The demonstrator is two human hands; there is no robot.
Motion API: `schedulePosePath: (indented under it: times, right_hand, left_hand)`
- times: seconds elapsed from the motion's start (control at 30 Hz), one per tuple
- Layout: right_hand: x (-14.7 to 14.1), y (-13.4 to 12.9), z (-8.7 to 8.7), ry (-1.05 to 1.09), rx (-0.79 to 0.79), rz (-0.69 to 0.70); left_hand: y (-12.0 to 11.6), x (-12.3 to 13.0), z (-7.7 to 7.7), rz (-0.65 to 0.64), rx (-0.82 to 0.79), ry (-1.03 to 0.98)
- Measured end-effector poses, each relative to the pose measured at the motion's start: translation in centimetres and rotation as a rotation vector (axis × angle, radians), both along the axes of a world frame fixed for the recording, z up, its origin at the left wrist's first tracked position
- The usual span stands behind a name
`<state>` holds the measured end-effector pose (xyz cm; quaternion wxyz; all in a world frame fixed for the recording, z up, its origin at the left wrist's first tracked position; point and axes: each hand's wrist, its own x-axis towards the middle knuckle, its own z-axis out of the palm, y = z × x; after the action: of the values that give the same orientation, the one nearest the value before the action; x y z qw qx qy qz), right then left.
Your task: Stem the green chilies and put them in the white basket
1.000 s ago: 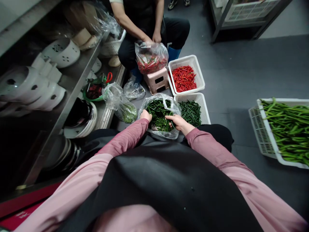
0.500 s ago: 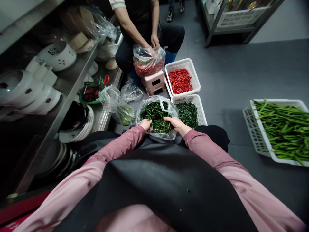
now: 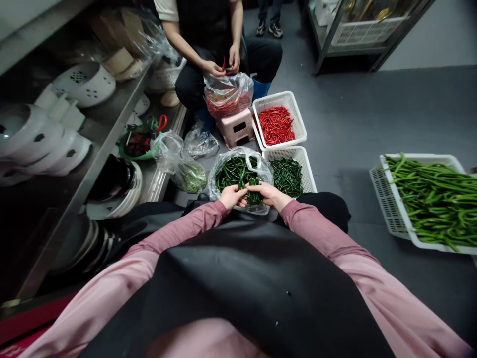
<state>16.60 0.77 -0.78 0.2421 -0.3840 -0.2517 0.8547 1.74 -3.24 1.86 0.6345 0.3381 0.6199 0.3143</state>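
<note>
The left hand point(image 3: 233, 197) and right hand point(image 3: 271, 194) narrowly pinched a green chili point(image 3: 241, 179) over the plastic bag point(image 3: 266, 172). A loose grip risked dropping it.

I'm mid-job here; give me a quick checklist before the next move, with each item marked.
1. Bag mouth open: ok, the clear bag gapes, showing green peppers inside.
2. Hands at the bag: ok, left hand and right hand meet over its near side.
3. Firm grip on a pepper: cannot tell, the fingers hide it.
4. Basket close by: ok, the white basket of green peppers stands beside the bag.
5. Co-worker's hands out of the way: ok, above another bag.
</note>
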Motion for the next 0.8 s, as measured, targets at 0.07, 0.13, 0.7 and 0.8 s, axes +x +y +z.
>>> schedulePosePath:
  times: [0.07, 0.13, 0.7, 0.8]
  right_hand:
    - [0.0, -0.1, 0.0, 0.0, -0.013, 0.0]
    - [-0.1, -0.3, 0.2, -0.015, -0.02, 0.0]
    - [0.3, 0.2, 0.7, -0.224, 0.254, 0.087]
    - [0.3, 0.0, 1.1, -0.4, 0.422, 0.139]
  left_hand:
    - [0.2, -0.1, -0.3, 0.033, 0.046, 0.027]
    - [0.4, -0.1, -0.6, 0.028, 0.089, 0.053]
    - [1.1, -1.4, 0.6, -0.055, 0.12, -0.077]
    - [1.6, -2.0, 1.1, -0.056, 0.095, -0.094]
